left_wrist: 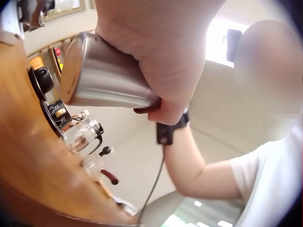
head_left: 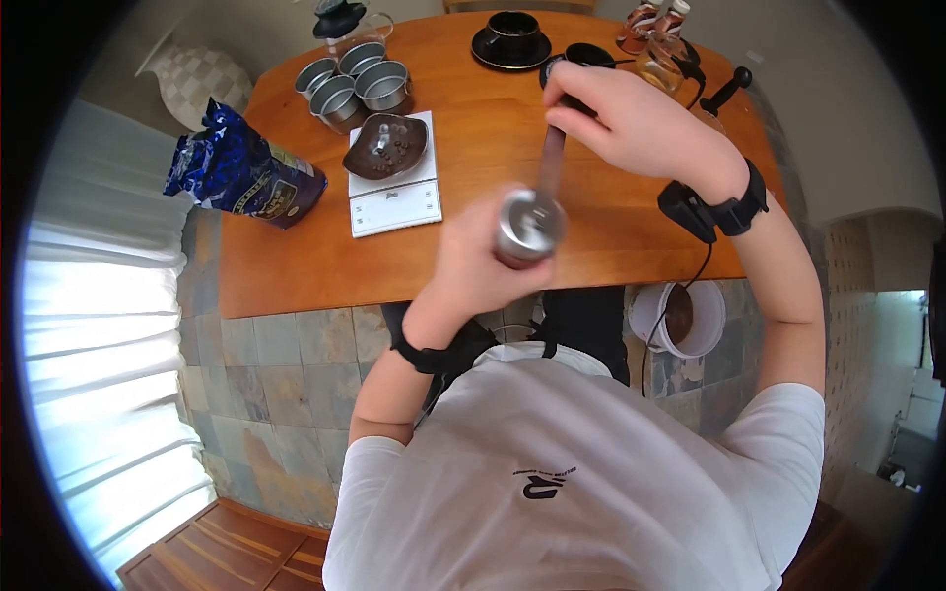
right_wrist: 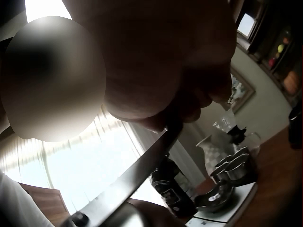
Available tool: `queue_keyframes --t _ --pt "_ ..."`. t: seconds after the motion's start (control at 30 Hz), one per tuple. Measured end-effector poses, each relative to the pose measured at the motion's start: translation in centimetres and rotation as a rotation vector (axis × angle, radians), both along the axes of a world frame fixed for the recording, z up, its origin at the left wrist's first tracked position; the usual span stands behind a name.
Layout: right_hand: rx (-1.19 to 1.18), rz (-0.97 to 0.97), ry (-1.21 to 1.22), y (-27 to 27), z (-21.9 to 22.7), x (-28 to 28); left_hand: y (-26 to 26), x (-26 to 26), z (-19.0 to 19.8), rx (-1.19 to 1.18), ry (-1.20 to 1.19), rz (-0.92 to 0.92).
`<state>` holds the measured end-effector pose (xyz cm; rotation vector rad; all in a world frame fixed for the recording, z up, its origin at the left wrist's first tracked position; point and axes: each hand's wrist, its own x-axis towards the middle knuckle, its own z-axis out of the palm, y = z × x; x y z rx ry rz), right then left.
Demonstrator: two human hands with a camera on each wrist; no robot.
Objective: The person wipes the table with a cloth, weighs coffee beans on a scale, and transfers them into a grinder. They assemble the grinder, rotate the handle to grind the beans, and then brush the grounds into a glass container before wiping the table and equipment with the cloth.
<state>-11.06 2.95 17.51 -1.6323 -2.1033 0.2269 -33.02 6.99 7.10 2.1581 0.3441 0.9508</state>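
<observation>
A metal hand coffee grinder [head_left: 530, 229] is held off the table, close to the person's body. The left hand [head_left: 471, 254] wraps round its cylindrical body, which the left wrist view shows lying tilted with its base [left_wrist: 72, 71] toward the table. From its top a long flat crank [head_left: 554, 163] reaches out. At the crank's far end the right hand [head_left: 645, 123] grips the knob, hidden under the curled fingers. On a white scale [head_left: 394, 212], left of the grinder, sits a dark bowl [head_left: 367, 163] with several coffee beans in it.
Left of the scale stands a blue coffee bag [head_left: 266, 182]. Several metal cups [head_left: 338, 101] cluster behind the bowl. A black cup [head_left: 512, 34] on a saucer and glass vessels line the back. A cable [head_left: 698, 271] hangs from the right wrist near a white bucket [head_left: 705, 320].
</observation>
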Motion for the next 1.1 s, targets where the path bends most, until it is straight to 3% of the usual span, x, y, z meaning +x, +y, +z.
queue_keyframes --t 0.03,0.13,0.17,0.23,0.3,0.33,0.37,0.43,0.47,0.5,0.57,0.63,0.67,0.73,0.77,0.8,0.83,0.87,0.9,0.97,1.03,1.07,1.1 --pt "-0.008 -0.007 0.0 -0.9 -0.4 0.6 0.4 -0.6 -0.1 -0.214 -0.125 0.081" --pt "-0.05 0.129 -0.021 -4.2 0.0 -1.4 3.3 -0.4 -0.6 -0.241 -0.091 0.315" --pt "-0.102 0.248 0.046 -5.1 1.1 -3.1 2.9 -0.2 -0.2 -0.238 -0.085 0.316" --pt "-0.155 0.486 0.168 -5.1 1.1 -5.4 0.9 1.4 0.7 -0.184 0.208 0.119" --pt "-0.033 0.323 -0.009 -3.2 2.4 -6.1 -2.0 3.5 -1.4 0.016 -0.303 0.013" --pt "0.067 0.248 0.027 -1.4 1.5 -4.7 -2.7 2.9 -1.4 0.026 -0.083 -0.041" --pt "-0.067 0.172 0.087 0.4 1.6 -2.7 -3.0 2.2 0.0 0.039 0.136 -0.096" --pt "0.028 0.081 0.03 0.9 0.0 1.3 -1.5 0.5 1.2 -0.062 -0.123 0.071" --pt "-0.048 0.087 0.092 -0.5 0.3 1.4 0.2 -0.6 0.5 -0.41 -0.184 0.092" --pt "-0.125 0.1 0.153 -2.1 0.6 0.7 1.5 -1.3 1.0 -0.362 -0.236 0.196" --pt "-0.082 0.277 0.097 -4.9 0.9 -2.5 2.9 -1.3 0.4 -0.205 -0.194 0.304" --pt "-0.08 0.484 0.145 -5.6 1.8 -6.3 0.9 0.0 1.3 -0.263 0.073 0.253" --pt "-0.083 0.451 0.097 -4.7 2.3 -7.4 2.5 1.2 -4.9 -0.096 -0.13 -0.057" --pt "-0.035 0.347 0.043 -2.1 2.3 -7.7 -1.7 2.8 -2.8 0.009 -0.038 -0.004" --pt "0.015 0.282 0.033 -0.3 1.9 -6.2 -3.4 3.0 -1.8 0.115 0.039 0.07" --pt "-0.004 0.186 -0.006 0.7 1.8 -3.9 -3.3 2.2 -1.4 0.106 0.003 0.024" --pt "-0.027 0.093 -0.041 1.3 1.5 -1.7 -2.8 0.9 -0.6 0.076 -0.105 0.057" --pt "-0.025 0.076 0.042 0.9 0.1 0.3 -1.9 -0.3 -0.9 -0.297 -0.246 0.066" --pt "-0.168 0.039 0.106 -1.0 0.4 0.1 0.5 -1.8 -1.3 -0.392 -0.271 0.153" --pt "-0.115 0.207 0.057 -4.6 0.9 -2.9 3.2 -2.4 -1.3 -0.217 -0.302 0.265" --pt "-0.002 0.449 0.123 -5.9 1.4 -6.7 1.9 -0.7 0.0 -0.358 -0.131 0.258" --pt "-0.004 0.444 0.133 -5.0 1.5 -7.4 1.4 0.4 -0.6 -0.456 0.063 0.207" --pt "0.004 0.416 0.053 -3.5 1.6 -8.0 -0.3 1.2 -1.0 -0.453 0.069 0.202"
